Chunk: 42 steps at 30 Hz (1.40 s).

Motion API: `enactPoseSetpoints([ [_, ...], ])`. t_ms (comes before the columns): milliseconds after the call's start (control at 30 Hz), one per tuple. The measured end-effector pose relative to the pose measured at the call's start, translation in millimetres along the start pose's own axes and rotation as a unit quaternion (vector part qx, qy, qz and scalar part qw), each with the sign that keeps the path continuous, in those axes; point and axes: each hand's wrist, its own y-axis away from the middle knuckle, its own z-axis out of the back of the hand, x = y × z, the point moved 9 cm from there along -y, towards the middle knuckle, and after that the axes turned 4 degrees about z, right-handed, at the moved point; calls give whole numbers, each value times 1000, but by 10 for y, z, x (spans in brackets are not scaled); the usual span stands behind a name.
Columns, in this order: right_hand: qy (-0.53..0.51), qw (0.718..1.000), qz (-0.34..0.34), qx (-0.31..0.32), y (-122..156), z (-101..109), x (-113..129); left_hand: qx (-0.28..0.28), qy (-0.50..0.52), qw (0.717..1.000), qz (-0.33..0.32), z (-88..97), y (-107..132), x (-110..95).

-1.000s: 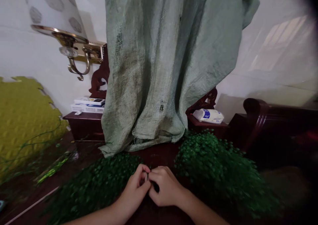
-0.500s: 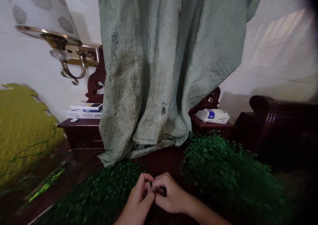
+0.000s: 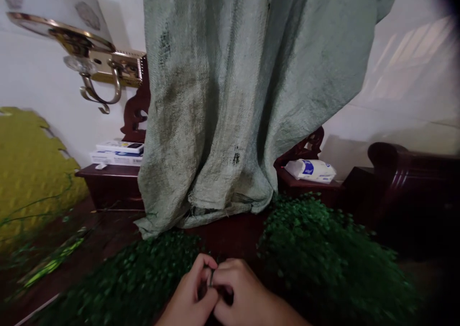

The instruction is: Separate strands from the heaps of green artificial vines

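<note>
Here, head view: your two hands meet low in the middle of the frame, over a dark wooden tabletop [image 3: 233, 232].
Left hand [image 3: 190, 299]: fingers curled, thumb and forefinger pinched together on a small thin dark piece [image 3: 211, 278].
Right hand [image 3: 239, 297]: closed in a loose fist, its fingertips pressed on the same piece, knuckles touching your left hand.
Small piece: held between both hands, too small and dim to name; it looks like a sprig stem or a wire.
Left green pile [image 3: 132, 278]: small-leaved artificial foliage, just beside your left hand.
Right green pile [image 3: 323, 254]: a fuller heap, near your right hand.
Behind: a pale green woven sack [image 3: 247, 91] hangs down to the tabletop; a tissue pack [image 3: 312, 170] lies on a side stand.
Step, as judged: fine joining or twisting of the piece at the fingertips.
Next move calls for: a steady pinch with both hands and small, close finger turns.
</note>
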Motion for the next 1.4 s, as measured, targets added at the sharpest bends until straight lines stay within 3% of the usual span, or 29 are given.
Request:
enactPoseSetpoints([
  [100, 102, 992, 78, 2, 50, -81, 82, 16, -31, 999, -3, -15, 7, 38],
  [167, 136, 987, 90, 11, 67, -146, 75, 21, -46, 999, -3, -26, 17, 38],
  [533, 119, 989, 89, 29, 97, -206, 135, -2, -74, 997, 8, -13, 80, 8],
  [700, 154, 981, 93, 70, 125, -277, 118, 4, -98, 995, 14, -38, 113, -33],
  [833, 167, 980, 90, 65, 133, -229, 141, 6, -135, 991, 1, -52, 120, -101],
  [1000, 154, 986, 65, 21, 121, -92, 204, -9, -110, 994, -13, -19, 98, -121],
  [1200, 118, 980, -43, -154, 95, 289, 159, -98, 31, 994, 34, 185, 45, 2],
  [1400, 64, 963, -104, -242, 92, 460, -35, -84, 58, 992, 71, 150, 30, 25],
])
